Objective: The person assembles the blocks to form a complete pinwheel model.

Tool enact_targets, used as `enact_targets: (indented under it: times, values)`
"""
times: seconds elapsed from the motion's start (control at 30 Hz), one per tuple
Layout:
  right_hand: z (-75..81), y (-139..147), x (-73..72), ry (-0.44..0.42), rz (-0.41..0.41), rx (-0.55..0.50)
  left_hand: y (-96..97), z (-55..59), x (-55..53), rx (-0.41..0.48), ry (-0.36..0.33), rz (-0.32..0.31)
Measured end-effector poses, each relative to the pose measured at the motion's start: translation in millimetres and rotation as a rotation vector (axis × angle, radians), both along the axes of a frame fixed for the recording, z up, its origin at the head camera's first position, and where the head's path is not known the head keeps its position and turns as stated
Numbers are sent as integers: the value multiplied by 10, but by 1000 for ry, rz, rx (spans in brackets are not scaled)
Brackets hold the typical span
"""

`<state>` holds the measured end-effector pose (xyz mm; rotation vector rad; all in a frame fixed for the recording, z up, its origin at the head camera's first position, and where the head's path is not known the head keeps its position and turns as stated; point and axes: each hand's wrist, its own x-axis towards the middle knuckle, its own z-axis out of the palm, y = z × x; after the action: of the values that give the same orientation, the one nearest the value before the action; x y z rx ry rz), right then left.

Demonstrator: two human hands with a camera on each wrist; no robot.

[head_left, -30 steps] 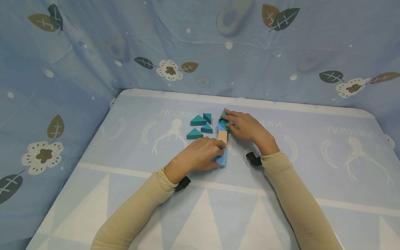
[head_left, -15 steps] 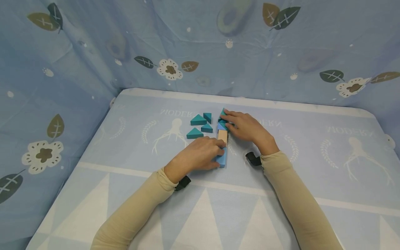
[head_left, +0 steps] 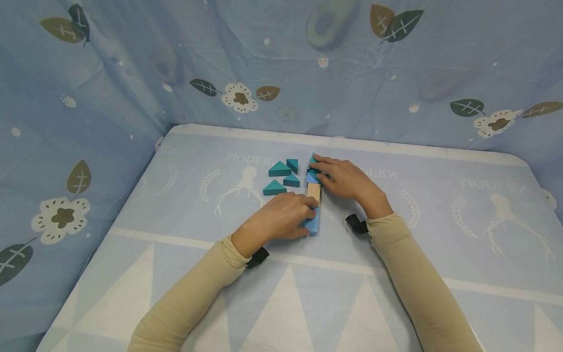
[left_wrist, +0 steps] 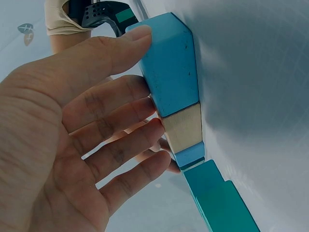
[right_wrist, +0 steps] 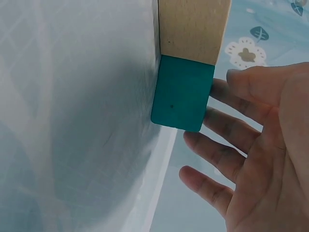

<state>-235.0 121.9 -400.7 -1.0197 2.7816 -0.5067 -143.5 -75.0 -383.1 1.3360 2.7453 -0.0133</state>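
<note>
In the head view a column of wooden blocks runs away from me: a long blue block [head_left: 313, 227], a natural wood block [head_left: 313, 192], a small blue triangle [head_left: 310, 179], then teal triangles [head_left: 313, 159] at the far end. My left hand [head_left: 278, 218] lies over the near part; in the left wrist view its thumb touches the end of the blue block [left_wrist: 171, 65], its extended fingers along the upper side. My right hand [head_left: 347, 180] reaches the far end with loosely spread fingers; in the right wrist view they lie beside a teal block face [right_wrist: 183, 94].
Several loose teal triangle blocks [head_left: 274, 187] lie on the patterned mat [head_left: 198, 283], left of the column. A patterned blue cloth [head_left: 281, 58] hangs behind the table. Black wrist devices [head_left: 357, 224] sit at both sleeves.
The teal triangle at the far end has shifted very slightly left and closer under my right fingertips. My left hand and the loose triangles stay where they were.
</note>
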Motion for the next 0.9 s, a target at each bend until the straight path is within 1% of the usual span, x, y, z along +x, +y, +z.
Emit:
enact_targets:
  times: [0.43,0.73,0.9]
  values:
    - [-26,0,-24,4,9,-15,2,0,-1,-1,-13,10]
    - [-53,0,-38,-6,11,-19,0,-4,5,-1,-3,10]
    - [-75,9,-47,-13,7,-37,1,2,6,-7,-1,10]
